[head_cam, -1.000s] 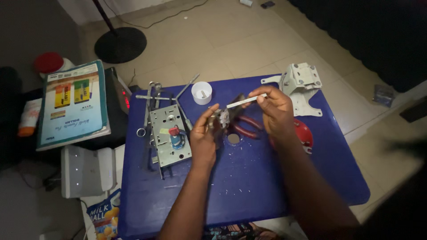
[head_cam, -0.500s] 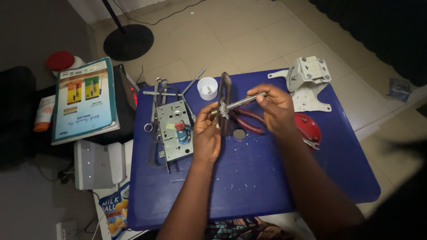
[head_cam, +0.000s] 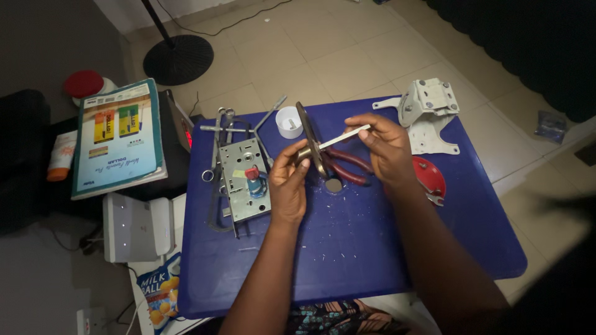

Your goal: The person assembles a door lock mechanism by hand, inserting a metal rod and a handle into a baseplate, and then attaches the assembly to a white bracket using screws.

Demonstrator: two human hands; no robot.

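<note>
1. A dark handle plate (head_cam: 308,139) is being held on edge above the middle of the blue table (head_cam: 347,248), nearer its far edge than its near one.
2. The plate is being pinched at its lower part by the left hand (head_cam: 287,186), with the thumb and fingertips pressed together around a small brass-coloured hub.
3. A slim metal bar (head_cam: 345,136) is being gripped near its outer end by the right hand (head_cam: 386,149), the fingertips closed on it; its other end is being pointed at the hub of the plate.
4. Whether the bar is already seated in the hub cannot be told, as the light there is dim.
5. Red-handled pliers (head_cam: 347,166) are lying on the table just behind the two hands, beside a round hole in the tabletop.
6. A steel lock case (head_cam: 244,180) with a red and blue piece on it is lying near the left edge, just beside the left hand.
7. Loose rods and keys are being kept at the far left corner, next to a small white cup (head_cam: 288,121).
8. A white metal bracket (head_cam: 427,111) is lying at the far right corner, with a red disc (head_cam: 430,177) near the right edge.
9. A book (head_cam: 118,138) is resting on a dark unit off the left edge.
</note>
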